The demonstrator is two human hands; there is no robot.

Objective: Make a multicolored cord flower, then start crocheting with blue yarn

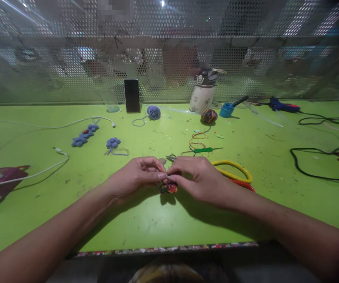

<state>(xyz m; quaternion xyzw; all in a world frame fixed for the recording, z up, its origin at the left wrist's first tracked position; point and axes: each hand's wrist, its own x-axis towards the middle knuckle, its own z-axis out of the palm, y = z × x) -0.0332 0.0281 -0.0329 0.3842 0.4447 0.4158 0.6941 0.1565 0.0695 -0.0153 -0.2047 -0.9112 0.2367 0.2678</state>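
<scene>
Between my hands hangs a small multicoloured crochet piece (168, 188), dark with red and orange yarn. My left hand (137, 177) pinches its upper edge with thumb and forefinger. From the other side my right hand (197, 177) pinches the same spot, the fingertips of both hands meeting. Part of the piece is hidden by the fingers. Just beyond the right hand lie scissors with yellow and red handles (237, 169), partly covered by that hand. Farther off rests a crochet hook with a green grip (203, 150), beside loose yarn from a multicoloured yarn ball (209, 116).
Purple crochet flowers (84, 136) and a single one (113, 142) lie left. A purple yarn ball (153, 113), phone (132, 96), bottle (203, 92), blue pot (226, 110) and glue gun (284, 105) line the back. White cables (48, 127) and a power strip (2, 184) sit left.
</scene>
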